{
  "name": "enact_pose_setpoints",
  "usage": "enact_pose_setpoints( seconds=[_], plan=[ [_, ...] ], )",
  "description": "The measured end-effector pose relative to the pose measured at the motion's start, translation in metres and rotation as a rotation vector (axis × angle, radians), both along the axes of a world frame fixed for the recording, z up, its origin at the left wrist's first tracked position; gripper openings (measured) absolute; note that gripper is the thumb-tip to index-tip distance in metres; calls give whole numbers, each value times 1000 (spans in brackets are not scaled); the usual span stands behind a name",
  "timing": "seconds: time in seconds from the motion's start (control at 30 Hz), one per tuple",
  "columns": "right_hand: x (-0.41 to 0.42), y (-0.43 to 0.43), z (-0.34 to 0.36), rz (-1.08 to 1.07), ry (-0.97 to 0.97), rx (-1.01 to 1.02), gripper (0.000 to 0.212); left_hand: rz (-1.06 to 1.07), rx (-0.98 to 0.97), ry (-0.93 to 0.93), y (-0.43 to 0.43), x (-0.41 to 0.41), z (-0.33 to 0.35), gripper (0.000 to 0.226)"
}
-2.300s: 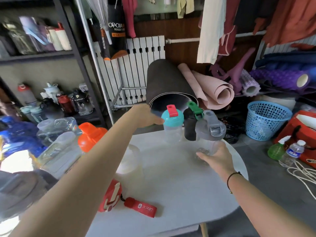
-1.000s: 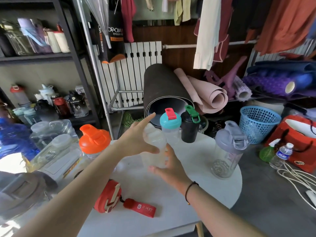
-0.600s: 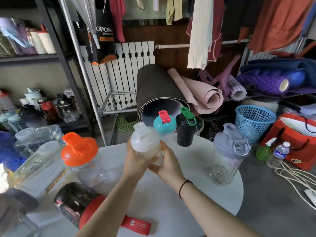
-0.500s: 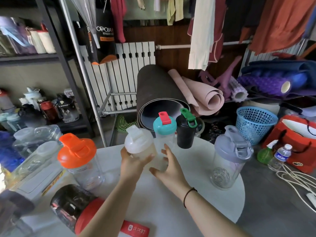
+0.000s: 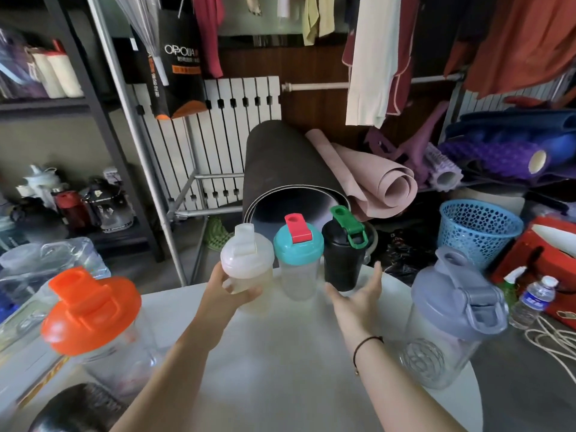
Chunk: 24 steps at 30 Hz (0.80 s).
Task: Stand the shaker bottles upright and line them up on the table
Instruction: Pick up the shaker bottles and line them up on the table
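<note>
1. While my left hand (image 5: 232, 286) grips the white-lidded shaker (image 5: 247, 269), the bottle stands upright at the far edge of the white table (image 5: 296, 385), just beside the teal-lidded shaker (image 5: 297, 260).
2. Next along the row stands the black shaker (image 5: 343, 257).
3. My right hand (image 5: 357, 302) hovers open, fingers spread, holding nothing.
4. Apart from the row stand the grey-lidded shaker (image 5: 452, 319) at right and the orange-lidded shaker (image 5: 96, 322) at left.

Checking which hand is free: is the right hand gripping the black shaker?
No. The right hand is open with fingers spread in front of the black shaker, while the left hand holds the white-lidded shaker.
</note>
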State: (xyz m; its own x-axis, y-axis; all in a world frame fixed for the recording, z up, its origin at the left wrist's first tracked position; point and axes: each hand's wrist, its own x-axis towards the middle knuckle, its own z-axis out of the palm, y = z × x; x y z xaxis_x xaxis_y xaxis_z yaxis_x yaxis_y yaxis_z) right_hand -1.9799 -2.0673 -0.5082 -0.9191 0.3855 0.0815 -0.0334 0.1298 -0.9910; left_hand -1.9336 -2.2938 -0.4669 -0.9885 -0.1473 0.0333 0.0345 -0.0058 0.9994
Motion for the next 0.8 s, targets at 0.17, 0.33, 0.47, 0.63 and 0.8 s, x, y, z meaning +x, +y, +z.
enact_pose_setpoints(
  seconds=[0.17,0.33,0.47,0.63,0.8],
  plan=[
    [-11,-1,-1,17,35,-57,99,36,68,-6,5,-3,-17,75],
    [-19,-1,-1,-40,47,70,80,79,65,-9,10,-8,-20,74],
    [-20,-2,-3,-66,63,144,77,204,76,16,20,-8,-19,69],
    [-24,-4,-5,-114,74,144,74,283,55,44,27,-11,-21,60],
    [-23,-4,-8,-91,20,160,88,346,-90,-33,28,-6,-26,84]
  ],
)
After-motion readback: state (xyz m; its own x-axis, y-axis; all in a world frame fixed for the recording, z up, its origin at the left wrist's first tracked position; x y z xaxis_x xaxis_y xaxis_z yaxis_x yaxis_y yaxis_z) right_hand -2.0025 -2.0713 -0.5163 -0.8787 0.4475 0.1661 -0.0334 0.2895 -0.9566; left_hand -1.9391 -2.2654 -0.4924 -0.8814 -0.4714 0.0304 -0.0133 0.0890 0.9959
